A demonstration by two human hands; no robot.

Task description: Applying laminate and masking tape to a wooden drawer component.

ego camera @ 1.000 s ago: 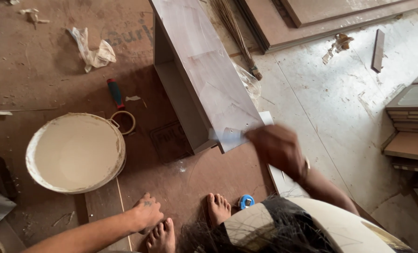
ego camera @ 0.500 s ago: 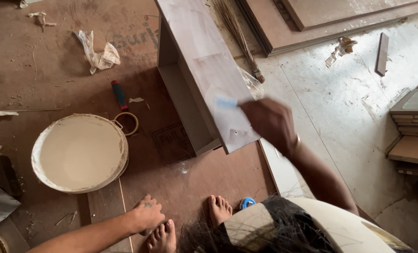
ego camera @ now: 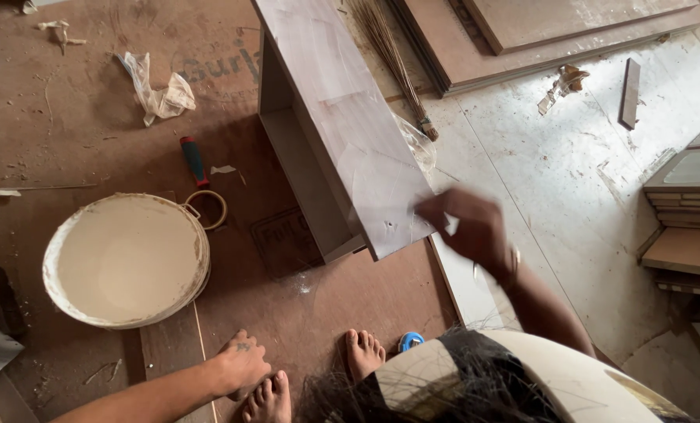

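Pressing on the near right corner of the panel [ego camera: 342,117], the right hand [ego camera: 471,231] was curled, fingers together around a small pale scraper [ego camera: 449,225], partly hidden and blurred. The panel, a long pale laminate face smeared with whitish paste, topped an open box standing on brown board. The left hand [ego camera: 240,364] lay flat on the floor beside a bare foot [ego camera: 363,352], fingers slightly spread. At left sat a round pan [ego camera: 126,258] of smooth cream putty.
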